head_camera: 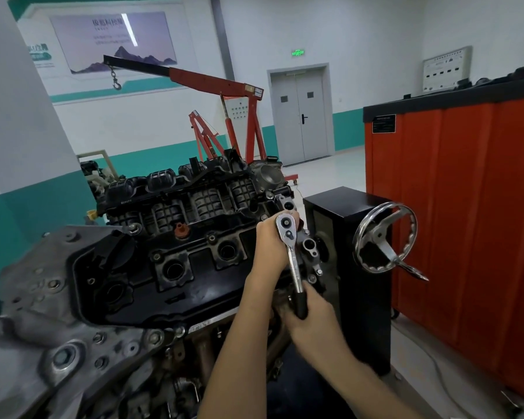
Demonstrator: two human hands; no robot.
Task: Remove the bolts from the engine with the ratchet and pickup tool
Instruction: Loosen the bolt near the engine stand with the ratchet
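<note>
Far left: grey pillar (22,116), teal-striped wall behind it. Near left: the engine's (179,237) bare grey metal end plate (37,297), studded with bolt heads.

The engine fills left to centre and is tilted toward the camera. Black plastic top cover, three round open wells in a row, small orange cap (180,230) on the ribbed section behind them.

Far behind it: red hoist (218,83), black boom reaching left, hook (116,84) hanging on a short chain. Grey double door (301,116) on the far wall, right of the hoist.

Ratchet (292,258) is at the right end of the engine. Chrome head at the far end, black grip at the near end, shaft running nearly straight toward the camera. Whatever it sits on is hidden under the head.

Left hand (271,240) is at the ratchet head, fingers curled round its far side, holding it against the engine. Right hand (309,316) is wrapped tight round the black grip, thumb along the top. It's a bit blurred.

Just right of the hands: black box stand (345,207) with a chrome handwheel (381,240) on its right face, crank handle pointing down-right.

Far right: tall orange cabinet (466,207), black top, dark parts piled on it, too small to identify.
</note>
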